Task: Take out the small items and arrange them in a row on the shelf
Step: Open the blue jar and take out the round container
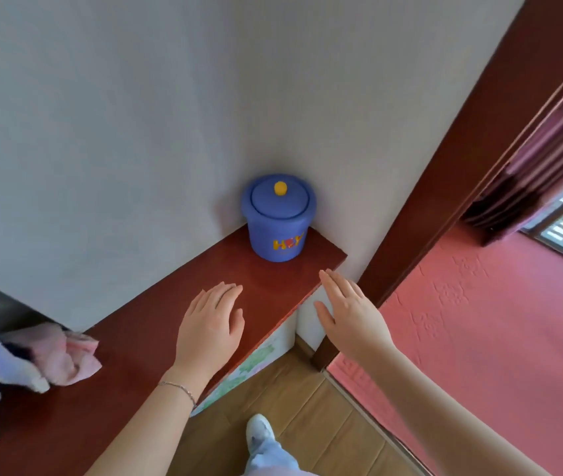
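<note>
Shelf (156, 338): runs along the wall into the corner, floor below its front edge.
Jar (279, 217): upright on the shelf's far end, in the corner, lid (280, 200) on it.
Left hand (212, 321): flat over the shelf, before the jar, apart from it.
Right hand (348, 310): right of the left hand, past the shelf's edge.
Cloths (56, 355): bunched on the shelf, far left.
Shoe (259, 432): on the floor, below the hands.

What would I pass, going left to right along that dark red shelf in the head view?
Pink cloth → left hand → blue lidded pot in the corner → right hand, past the shelf end.
</note>
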